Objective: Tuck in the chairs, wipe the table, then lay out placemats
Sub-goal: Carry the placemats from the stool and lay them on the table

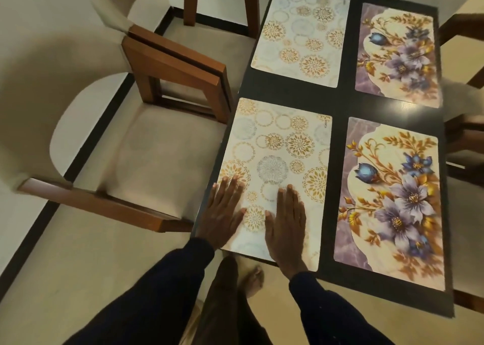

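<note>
Placemat printed "KUBER" lies under flat left hand and right hand, apart.

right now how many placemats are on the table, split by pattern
gold circle placemats: 2 (near gold mat, far gold mat)
purple flower placemats: 2 (near flower mat, far flower mat)
total: 4

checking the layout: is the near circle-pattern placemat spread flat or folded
Spread flat. The near circle-pattern placemat lies unfolded on the table under the left hand and right hand.
</note>
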Action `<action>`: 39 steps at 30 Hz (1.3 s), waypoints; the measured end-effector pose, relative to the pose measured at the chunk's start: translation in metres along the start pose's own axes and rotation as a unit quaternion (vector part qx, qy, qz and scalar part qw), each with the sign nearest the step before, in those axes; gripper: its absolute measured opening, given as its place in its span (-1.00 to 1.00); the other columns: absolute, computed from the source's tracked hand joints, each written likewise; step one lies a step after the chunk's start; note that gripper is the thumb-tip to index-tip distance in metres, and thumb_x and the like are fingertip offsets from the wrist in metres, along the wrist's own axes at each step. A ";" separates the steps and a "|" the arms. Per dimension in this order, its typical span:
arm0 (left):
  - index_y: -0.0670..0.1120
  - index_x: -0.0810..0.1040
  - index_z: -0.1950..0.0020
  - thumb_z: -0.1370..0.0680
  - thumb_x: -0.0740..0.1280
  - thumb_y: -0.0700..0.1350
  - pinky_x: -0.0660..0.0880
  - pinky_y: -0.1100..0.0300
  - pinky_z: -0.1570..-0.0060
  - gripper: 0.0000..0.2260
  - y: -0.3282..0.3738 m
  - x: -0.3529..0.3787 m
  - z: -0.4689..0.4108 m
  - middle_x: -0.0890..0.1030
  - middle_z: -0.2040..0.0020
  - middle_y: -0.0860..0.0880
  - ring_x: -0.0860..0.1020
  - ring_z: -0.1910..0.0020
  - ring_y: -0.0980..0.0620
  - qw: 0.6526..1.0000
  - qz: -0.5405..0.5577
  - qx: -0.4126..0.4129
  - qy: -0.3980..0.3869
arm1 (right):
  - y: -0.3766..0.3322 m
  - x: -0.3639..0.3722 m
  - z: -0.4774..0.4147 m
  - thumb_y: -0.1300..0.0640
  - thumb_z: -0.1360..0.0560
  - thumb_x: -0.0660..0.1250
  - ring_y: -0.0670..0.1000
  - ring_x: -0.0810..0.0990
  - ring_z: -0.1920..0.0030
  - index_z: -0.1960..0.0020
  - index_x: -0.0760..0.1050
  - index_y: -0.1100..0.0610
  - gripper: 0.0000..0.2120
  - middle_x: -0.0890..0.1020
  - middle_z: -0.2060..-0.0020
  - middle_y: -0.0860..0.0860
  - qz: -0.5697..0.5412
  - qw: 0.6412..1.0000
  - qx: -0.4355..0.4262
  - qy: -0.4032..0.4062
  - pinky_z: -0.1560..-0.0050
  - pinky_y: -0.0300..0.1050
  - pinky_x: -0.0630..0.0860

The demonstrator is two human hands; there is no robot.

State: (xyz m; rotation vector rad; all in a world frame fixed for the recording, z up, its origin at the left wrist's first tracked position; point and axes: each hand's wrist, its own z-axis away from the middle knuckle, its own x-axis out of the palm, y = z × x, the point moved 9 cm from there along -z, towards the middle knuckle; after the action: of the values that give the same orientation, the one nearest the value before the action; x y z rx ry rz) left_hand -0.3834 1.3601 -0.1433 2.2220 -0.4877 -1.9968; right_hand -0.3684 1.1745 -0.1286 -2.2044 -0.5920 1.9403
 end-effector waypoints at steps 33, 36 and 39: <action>-0.14 0.29 -0.68 -0.75 0.19 0.14 0.27 -0.29 -0.57 -0.43 -0.025 -0.009 -0.022 0.20 -0.71 -0.13 0.15 -0.70 -0.14 0.999 0.033 0.011 0.036 | 0.010 0.005 -0.018 -0.16 -0.69 0.27 0.13 0.09 -0.72 -0.69 0.26 0.12 -0.34 0.18 -0.71 0.11 0.042 0.998 -0.034 -0.009 -0.67 0.37 0.03; -0.15 0.30 -0.67 -0.76 0.16 0.14 0.26 -0.29 -0.57 -0.44 -0.024 -0.012 -0.023 0.21 -0.70 -0.14 0.16 -0.70 -0.15 0.999 0.025 0.015 0.031 | 0.011 0.006 -0.018 -0.14 -0.68 0.31 0.12 0.09 -0.72 -0.69 0.26 0.12 -0.33 0.19 -0.71 0.10 0.040 0.999 -0.031 -0.003 -0.67 0.37 0.04; -0.16 0.29 -0.67 -0.77 0.15 0.13 0.26 -0.29 -0.57 -0.45 -0.024 -0.012 -0.023 0.22 -0.70 -0.15 0.17 -0.70 -0.15 0.999 0.019 0.015 0.031 | 0.010 0.005 -0.018 -0.12 -0.68 0.32 0.13 0.09 -0.72 -0.69 0.26 0.12 -0.34 0.18 -0.71 0.10 0.039 0.999 -0.036 -0.001 -0.66 0.38 0.05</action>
State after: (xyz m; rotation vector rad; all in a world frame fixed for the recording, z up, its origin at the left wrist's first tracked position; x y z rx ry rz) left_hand -0.3577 1.3837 -0.1366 2.2670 -0.5520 -1.9099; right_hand -0.3488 1.1695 -0.1343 -2.3032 -0.5932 1.9890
